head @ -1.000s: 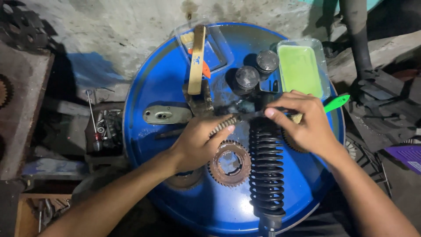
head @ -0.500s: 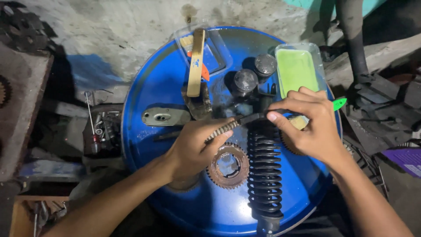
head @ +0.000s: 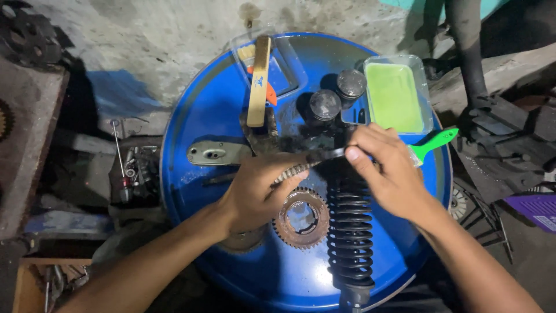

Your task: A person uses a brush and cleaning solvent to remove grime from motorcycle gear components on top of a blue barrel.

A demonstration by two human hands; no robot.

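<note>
A: Two hands over the blue drum top (head: pixel 202 116), which serves as the counter. Left hand (head: pixel 255 191) has its grip closed around the near end of a short ribbed, greasy rod (head: pixel 292 171). Right hand (head: pixel 388 171) pinches the far, darker end of that rod (head: pixel 327 155) between thumb and forefinger.

B: Change against the pictures half a second and one second back?

A: Small. Right hand sat further right then, fingers lying over the green-handled brush (head: pixel 434 142); now its fingertips have come left onto the rod tip. Left hand has hardly shifted. Rod is level-ish, tilted up toward the far right, and held clear of the drum.

B: Meaning for the work in hand?

A: My judgement: both hands are now committed to the rod, so the handling centres on it, not on the brush.

B: Surroundings?

A: Black coil spring shock absorber (head: pixel 350 232) lies near-to-far under the right hand. Rusty sprocket (head: pixel 301 217) just left of it, beside the left wrist. Two dark pistons (head: pixel 339 95) stand at the far side; a clear tray with green liquid (head: pixel 397 95) to their right. Wooden-handled tool (head: pixel 259 81) lies across a clear container, far centre. Grey metal bracket (head: pixel 217 153) at left.
</note>
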